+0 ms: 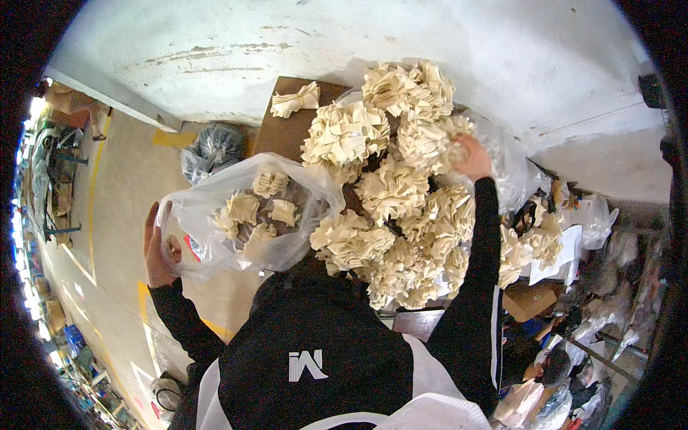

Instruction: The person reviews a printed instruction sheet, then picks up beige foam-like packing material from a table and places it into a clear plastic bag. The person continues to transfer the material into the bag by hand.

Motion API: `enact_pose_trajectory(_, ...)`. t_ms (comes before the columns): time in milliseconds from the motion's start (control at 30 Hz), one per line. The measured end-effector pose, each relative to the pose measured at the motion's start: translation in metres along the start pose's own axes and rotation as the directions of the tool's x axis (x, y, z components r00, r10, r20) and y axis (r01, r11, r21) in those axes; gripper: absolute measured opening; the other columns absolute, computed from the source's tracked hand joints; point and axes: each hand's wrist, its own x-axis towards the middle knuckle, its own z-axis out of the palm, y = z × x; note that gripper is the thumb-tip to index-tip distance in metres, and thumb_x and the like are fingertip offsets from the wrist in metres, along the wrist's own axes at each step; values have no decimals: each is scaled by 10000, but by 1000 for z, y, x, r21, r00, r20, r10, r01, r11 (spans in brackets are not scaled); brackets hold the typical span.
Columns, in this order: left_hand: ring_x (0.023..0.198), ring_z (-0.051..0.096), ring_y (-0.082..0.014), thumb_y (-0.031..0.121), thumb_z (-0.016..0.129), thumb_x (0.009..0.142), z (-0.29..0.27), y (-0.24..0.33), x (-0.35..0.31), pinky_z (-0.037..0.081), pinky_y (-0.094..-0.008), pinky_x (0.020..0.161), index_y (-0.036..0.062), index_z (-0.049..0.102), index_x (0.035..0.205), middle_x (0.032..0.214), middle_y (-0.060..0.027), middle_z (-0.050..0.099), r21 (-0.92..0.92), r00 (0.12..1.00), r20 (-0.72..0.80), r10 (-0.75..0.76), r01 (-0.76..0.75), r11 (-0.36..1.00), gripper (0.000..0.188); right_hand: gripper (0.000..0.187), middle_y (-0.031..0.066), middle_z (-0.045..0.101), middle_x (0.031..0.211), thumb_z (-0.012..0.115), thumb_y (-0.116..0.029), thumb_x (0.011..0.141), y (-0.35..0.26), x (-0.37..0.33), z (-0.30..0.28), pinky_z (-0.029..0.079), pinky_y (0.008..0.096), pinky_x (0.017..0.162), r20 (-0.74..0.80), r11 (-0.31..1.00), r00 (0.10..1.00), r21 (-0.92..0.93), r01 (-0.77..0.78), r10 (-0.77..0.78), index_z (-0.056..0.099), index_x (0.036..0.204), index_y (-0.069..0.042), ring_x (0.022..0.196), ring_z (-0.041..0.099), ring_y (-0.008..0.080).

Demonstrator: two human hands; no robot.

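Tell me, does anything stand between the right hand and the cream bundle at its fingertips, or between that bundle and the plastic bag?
Nothing visible separates the right hand from the cream bundle. Between that bundle and the clear plastic bag, though, other cream bundles lie heaped.

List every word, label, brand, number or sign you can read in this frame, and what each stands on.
Black jacket: a white letter-shaped emblem on its front, legible but not copied here.
White sheet at the right: any print is too small to read.
Clear plastic bag and cream bundles: no readable text.
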Motion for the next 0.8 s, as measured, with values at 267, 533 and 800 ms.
enact_pose_trajectory(267,586,542,-71,312,527,878,19,-8,17,408,-160,443,137,213,1401,1316,-156,434,358,997,-56,-60,76,931,635,643,128,619,1031,686,-27,505,58,38,-47,453,344,835,3,885,885,5,-466,466,563,1132,-101,993,574,281)
enact_pose_trajectory(533,450,464,-38,228,517,882,36,5,31,377,-156,412,50,317,1350,1185,-160,550,125,982,188,35,-59,990,539,430,101,585,1115,453,102,616,-49,16,14,364,389,957,-493,985,865,-83,-151,91,615,973,-75,1089,497,298)
enact_pose_trajectory(800,496,478,-94,280,552,851,-58,-56,-29,401,-212,427,63,422,1240,1064,-201,559,-804,866,297,402,0,595,464,988,395,267,1310,633,-570,716,-157,85,137,404,485,901,434,898,790,-133,-419,433,8,1419,-268,1114,467,456)
